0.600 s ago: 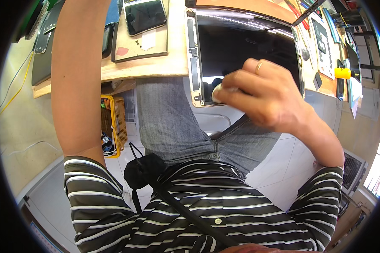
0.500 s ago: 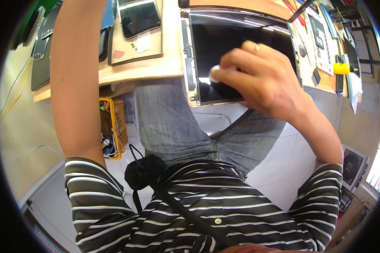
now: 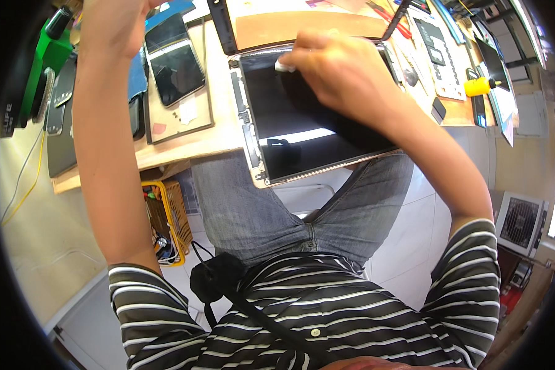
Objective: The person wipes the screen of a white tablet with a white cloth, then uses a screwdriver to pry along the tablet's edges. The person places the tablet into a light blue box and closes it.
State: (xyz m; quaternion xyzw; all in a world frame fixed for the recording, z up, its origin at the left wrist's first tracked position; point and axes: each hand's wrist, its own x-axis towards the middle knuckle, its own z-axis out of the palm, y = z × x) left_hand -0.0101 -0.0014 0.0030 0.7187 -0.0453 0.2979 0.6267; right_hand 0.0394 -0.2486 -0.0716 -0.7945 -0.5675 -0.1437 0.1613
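A glossy black display panel (image 3: 296, 151) in a thin metal housing lies at the table's front edge, sticking out over my thighs. My right hand (image 3: 351, 77) is above its far part, fingertips pinched on a small white wad (image 3: 282, 66) that seems to touch the glass near its far left corner. Beyond the panel, a dark frame (image 3: 222, 26) rises at the left with a matching bar at the right. My left hand (image 3: 116, 28) is at the top left, its fingers mostly cut off by the picture's edge. Near it is a phone (image 3: 174, 65) with a dark screen.
Left of the panel, a shallow tray (image 3: 208, 105) holds tiny dark parts and a paper scrap. At right are a white device housing (image 3: 439, 58), a small black block (image 3: 438, 110) and a yellow bottle (image 3: 476, 87). A yellow basket (image 3: 182, 222) stands below the table.
My right hand has moved with the white wad toward the panel's far left. The whole view has shifted, bringing my left hand and the dark frame more into sight.
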